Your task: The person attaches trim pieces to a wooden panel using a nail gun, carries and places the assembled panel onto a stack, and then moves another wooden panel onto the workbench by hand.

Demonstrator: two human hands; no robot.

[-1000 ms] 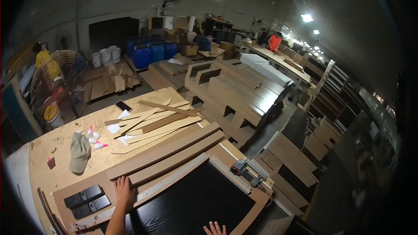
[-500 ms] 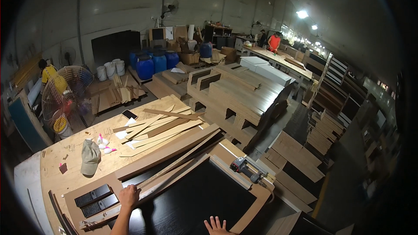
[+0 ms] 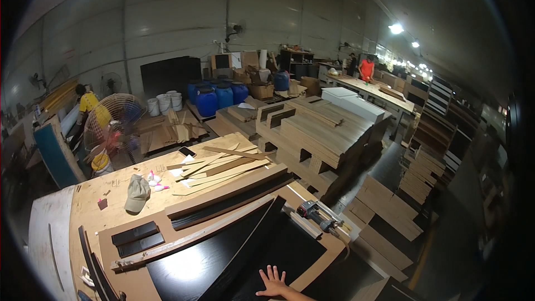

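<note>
- Head view: right hand (image 3: 273, 284) at the lower edge, fingers spread flat, palm down on the black panel (image 3: 223, 262); clasping nothing, only pressing.
- Left hand out of sight, so no telling what it does.
- Black panel lying on the workbench (image 3: 89, 206), near corner toward the lower edge, one long dark edge raised in a slanting line from the middle of the bench down toward the hand.
- Just beyond it, long black strips (image 3: 228, 198) and a pale wooden batten (image 3: 184, 239) lying roughly parallel; two short black blocks (image 3: 136, 238) to the left.
- Power tool (image 3: 317, 215) resting at the panel's far right corner, close to the bench edge.
- Grey cap (image 3: 136, 192) and loose pale offcuts (image 3: 223, 167) further back, well apart from the hand.
- Best handled, by judgement: keep the palm flat and the pressure even, keep fingers away from the raised edge, steady the far side too, and mind the tool near the corner.
</note>
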